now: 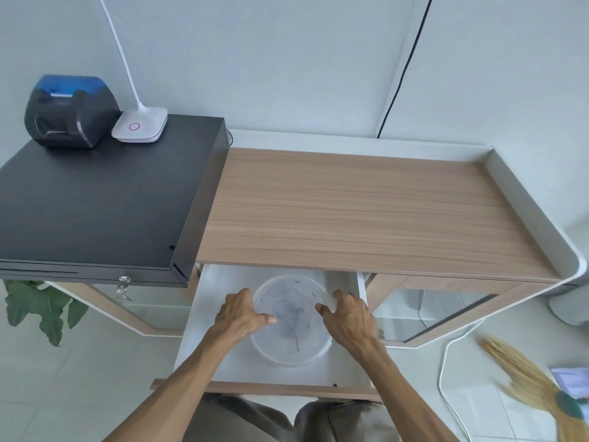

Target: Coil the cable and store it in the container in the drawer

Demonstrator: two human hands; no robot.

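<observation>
The white drawer [204, 355] under the desk is pulled out toward me. In it sits a round translucent container [293, 352] with a cloudy lid. A dark tangled shape shows faintly through the lid; it looks like the coiled cable [294, 317]. My left hand [242, 314] grips the lid's left rim, thumb lying on top. My right hand [347, 314] holds the right rim, fingers curled over the edge.
The wooden desk top [366, 212] overhangs the drawer's back. At the left stands a black cash box [95, 205] with a receipt printer [68, 111] and a white lamp base [140, 126]. A broom [526, 378] and a white cord [444, 371] lie on the floor at the right.
</observation>
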